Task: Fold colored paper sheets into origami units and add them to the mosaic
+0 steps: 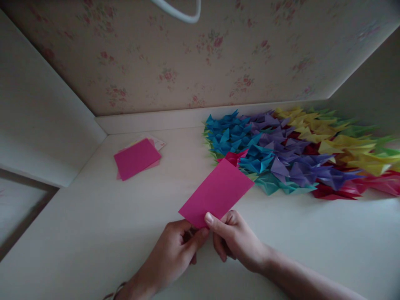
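Observation:
A flat sheet of bright pink paper [217, 191] is held up over the white desk, tilted so that one corner points to the right. My left hand [178, 248] pinches its lower corner between thumb and fingers. From the right, my right hand [233, 237] grips the same lower edge, thumb lying on top and fingers curled underneath. The fingers behind the paper are partly hidden. Just beyond the sheet's upper corner sits a folded pink paper piece [233, 158] at the edge of the folded pile.
Many folded paper cranes [290, 154] in blue, purple, yellow, green and red spread over the right back of the desk [93, 225]. At the back left lies a small stack of pink paper [137, 159]. A white cable [184, 16] hangs before the flowered wall [168, 75].

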Demonstrator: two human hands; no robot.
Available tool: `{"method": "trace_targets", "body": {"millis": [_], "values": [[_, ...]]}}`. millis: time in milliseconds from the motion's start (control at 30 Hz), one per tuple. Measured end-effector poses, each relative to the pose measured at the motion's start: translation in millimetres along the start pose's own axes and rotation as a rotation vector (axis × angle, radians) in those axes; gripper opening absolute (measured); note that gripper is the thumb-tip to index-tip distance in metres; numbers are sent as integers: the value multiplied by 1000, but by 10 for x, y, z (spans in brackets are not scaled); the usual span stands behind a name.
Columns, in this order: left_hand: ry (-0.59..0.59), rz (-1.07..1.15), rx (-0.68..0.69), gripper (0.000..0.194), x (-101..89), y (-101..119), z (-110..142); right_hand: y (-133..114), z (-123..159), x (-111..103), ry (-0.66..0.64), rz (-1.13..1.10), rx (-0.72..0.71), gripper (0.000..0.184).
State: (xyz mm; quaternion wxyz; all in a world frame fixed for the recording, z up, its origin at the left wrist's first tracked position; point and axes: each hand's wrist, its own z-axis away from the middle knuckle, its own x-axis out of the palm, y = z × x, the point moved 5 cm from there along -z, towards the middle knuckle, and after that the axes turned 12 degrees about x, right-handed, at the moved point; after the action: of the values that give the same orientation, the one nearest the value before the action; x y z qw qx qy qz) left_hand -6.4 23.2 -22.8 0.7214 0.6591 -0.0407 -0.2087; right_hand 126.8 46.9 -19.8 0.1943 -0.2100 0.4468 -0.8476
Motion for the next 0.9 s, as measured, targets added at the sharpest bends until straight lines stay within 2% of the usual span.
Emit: {"method": "trace_targets", "body": {"millis": [100,233,333,433,600,733,900], "values": [[-56,-34,24,40,17,8,0,34,-5,23,-39,5,7,76],[-115,35,41,47,40,49,14,53,-23,46,-67,5,-39,74],[-63,131,-30,46,5,47,29,28,-17,-32,1,-3,-51,74],[-5,230,-80,45,-34,35,30,-23,-1,-204,123,-51,-51,76],[108,337,-88,40,-104,-18,18,-100,11,-491,327,-311,-145,74],[173,355,-67,40,-137,-14,16,-80,-15,-527,362,-425,-188,70],[151,349,-81,42,-106,24,10,-63,-38,-530,375,-488,-219,68]]}}
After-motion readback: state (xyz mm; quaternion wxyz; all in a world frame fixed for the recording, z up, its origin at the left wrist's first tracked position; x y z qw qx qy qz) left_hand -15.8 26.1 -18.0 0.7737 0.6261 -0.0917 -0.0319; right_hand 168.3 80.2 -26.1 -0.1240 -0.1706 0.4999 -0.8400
